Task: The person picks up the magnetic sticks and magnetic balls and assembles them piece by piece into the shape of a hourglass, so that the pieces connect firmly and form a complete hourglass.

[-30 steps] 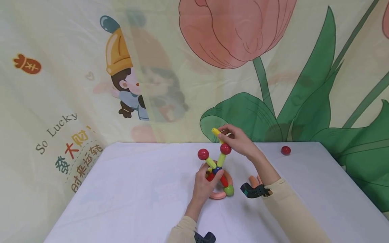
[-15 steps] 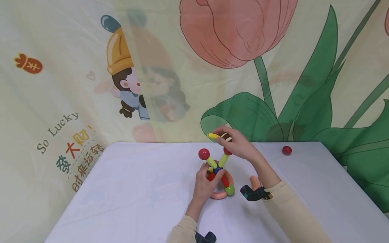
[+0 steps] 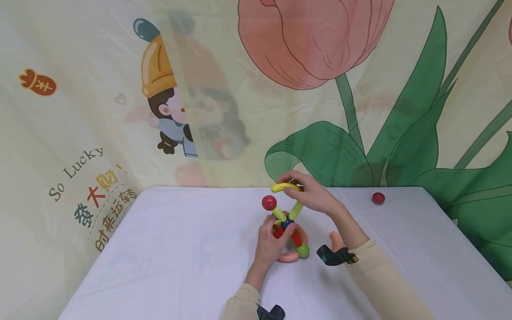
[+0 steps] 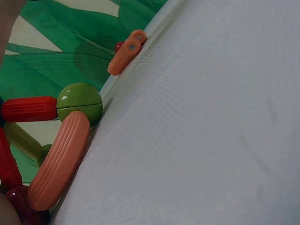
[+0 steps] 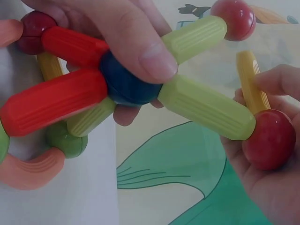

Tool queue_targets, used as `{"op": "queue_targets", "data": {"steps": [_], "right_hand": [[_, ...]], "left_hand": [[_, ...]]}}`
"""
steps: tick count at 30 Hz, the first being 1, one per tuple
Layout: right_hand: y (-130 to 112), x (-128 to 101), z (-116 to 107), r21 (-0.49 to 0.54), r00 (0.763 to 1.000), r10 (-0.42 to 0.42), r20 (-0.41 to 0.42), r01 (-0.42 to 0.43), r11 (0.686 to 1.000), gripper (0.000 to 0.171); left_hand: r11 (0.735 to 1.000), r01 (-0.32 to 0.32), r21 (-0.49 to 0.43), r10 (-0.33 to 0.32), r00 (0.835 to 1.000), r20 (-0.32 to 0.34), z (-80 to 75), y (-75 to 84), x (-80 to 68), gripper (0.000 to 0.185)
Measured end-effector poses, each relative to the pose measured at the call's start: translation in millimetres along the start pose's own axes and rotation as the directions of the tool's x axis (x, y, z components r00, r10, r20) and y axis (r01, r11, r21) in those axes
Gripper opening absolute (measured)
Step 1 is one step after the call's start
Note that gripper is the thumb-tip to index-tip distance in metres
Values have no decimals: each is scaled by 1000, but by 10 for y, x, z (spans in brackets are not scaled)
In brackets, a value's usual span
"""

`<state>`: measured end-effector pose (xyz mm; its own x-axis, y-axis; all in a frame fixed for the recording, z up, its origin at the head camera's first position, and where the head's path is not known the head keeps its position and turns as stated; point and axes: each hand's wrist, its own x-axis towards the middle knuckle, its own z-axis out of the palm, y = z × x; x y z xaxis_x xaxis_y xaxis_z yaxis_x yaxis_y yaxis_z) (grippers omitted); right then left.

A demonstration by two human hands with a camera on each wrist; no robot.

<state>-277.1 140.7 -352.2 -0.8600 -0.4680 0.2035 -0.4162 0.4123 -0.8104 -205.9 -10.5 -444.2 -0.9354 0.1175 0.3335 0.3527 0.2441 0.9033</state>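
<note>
A toy structure of coloured sticks joined at a blue ball stands on the white table. My left hand grips the blue ball, thumb on top. Two yellow-green sticks rise from it. One ends in a free red ball. The other ends in a red ball cupped in my right hand. That hand's fingers pinch a curved yellow stick, which lies level above the structure with its end at the cupped ball. A green ball and an orange arc lie at the base.
A loose red ball sits at the table's far right, by the printed cloth backdrop. A loose orange curved stick lies under my right wrist, also seen as the orange stick. The table's left half is bare white cloth.
My right hand has tipped the yellow curved stick from upright to level and closed over the upper red ball. My left hand has held still on the structure.
</note>
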Motion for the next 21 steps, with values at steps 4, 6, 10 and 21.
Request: {"op": "queue_targets", "data": {"steps": [4,6,10,21], "right_hand": [[3,19,-6,-16,999,10,33,-9,1000,22],[1,31,-14,-14,998,8,60,-7,1000,23],[-7,56,-38,4,994,3,111,-3,1000,24],[24,143,-20,0,994,3,107,-3,1000,23]], "left_hand": [[1000,3,-3,-3,1000,1,-2,-9,3,32],[1000,5,-6,-5,1000,3,-2,-13,3,32],[1000,14,-15,-14,1000,4,5,-24,9,32],[999,35,-7,-35,999,11,-2,16,-5,34]]}}
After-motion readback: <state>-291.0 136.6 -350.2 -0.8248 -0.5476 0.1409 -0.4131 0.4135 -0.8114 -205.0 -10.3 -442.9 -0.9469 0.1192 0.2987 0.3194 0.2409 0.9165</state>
